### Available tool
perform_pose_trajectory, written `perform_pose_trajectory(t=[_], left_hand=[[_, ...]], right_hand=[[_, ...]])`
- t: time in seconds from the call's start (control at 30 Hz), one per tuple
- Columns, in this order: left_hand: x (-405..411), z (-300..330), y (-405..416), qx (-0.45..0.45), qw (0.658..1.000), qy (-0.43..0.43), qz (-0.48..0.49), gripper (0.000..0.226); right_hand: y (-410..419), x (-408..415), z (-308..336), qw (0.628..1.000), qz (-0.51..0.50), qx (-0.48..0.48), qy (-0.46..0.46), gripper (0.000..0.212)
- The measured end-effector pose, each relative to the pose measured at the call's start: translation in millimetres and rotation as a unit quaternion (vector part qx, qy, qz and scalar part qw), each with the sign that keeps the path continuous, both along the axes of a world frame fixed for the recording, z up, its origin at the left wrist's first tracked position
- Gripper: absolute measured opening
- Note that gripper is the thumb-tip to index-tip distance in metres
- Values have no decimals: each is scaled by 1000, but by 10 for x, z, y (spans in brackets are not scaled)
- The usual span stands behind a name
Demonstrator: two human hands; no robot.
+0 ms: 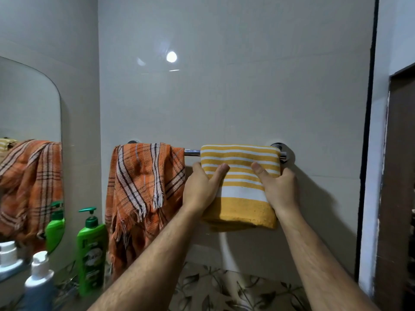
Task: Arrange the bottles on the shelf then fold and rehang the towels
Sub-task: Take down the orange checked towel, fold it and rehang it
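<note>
A folded yellow towel with white stripes [241, 158] hangs over the right half of a chrome towel bar [192, 152] on the wall. My left hand [202, 187] grips the towel's left edge, thumb lying across its front. My right hand [278, 187] grips the right edge in the same way. An orange plaid towel [143, 187] hangs unfolded and bunched on the bar's left half, its fringe dangling. A green pump bottle [91, 250] and a blue bottle with a white cap [39, 286] stand at lower left.
A mirror [29, 131] on the left wall reflects the orange towel and green bottle. A white jar [7, 252] sits below it. A dark door frame [399, 176] is at the right. Leaf-patterned tiles [224, 288] run below the towels.
</note>
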State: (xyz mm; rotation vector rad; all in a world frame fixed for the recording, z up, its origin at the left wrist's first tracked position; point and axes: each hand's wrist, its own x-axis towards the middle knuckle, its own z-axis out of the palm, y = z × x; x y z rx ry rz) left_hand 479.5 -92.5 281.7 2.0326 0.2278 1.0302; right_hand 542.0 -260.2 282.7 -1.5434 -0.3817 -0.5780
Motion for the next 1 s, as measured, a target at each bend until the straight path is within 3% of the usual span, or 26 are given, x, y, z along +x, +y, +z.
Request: perform_pose_trajectory(t=[0.13,0.23,0.33,0.43,0.53,0.63,0.7,0.8,0.87,0.93,1.0], left_hand=[[-122,-15,-6,116,986,-24,116,61],[-223,-59,49,182,961,-96,186,42],[-310,-46,236,206,940,-155,223,32],[-408,-21,462,191,932,-126,282,49],[-489,-40,673,143,931,-43,332,67],[-597,-73,829,135,931,3,338,26],[-674,-80,897,143,936,-16,322,15],[-785,-42,917,106,964,-66,234,16],[-835,-9,914,81,976,-97,175,21],[-900,26,904,53,985,-125,110,24],[-983,44,873,23,990,-130,46,28]], right_hand=[[51,-131,-74,978,-182,-37,-97,63],[93,-254,-86,933,-286,-28,-215,48],[184,-415,75,905,-232,-65,-352,21],[394,-597,272,913,-119,-80,-383,16],[641,-743,425,939,-3,-102,-328,13],[945,-758,473,961,123,-143,-202,15],[1143,-726,443,963,176,-155,-130,20],[1380,-668,375,960,189,-196,-68,32],[1521,-640,329,963,181,-195,-31,52],[1616,-687,280,963,219,-154,28,70],[1663,-764,251,937,324,-82,104,87]])
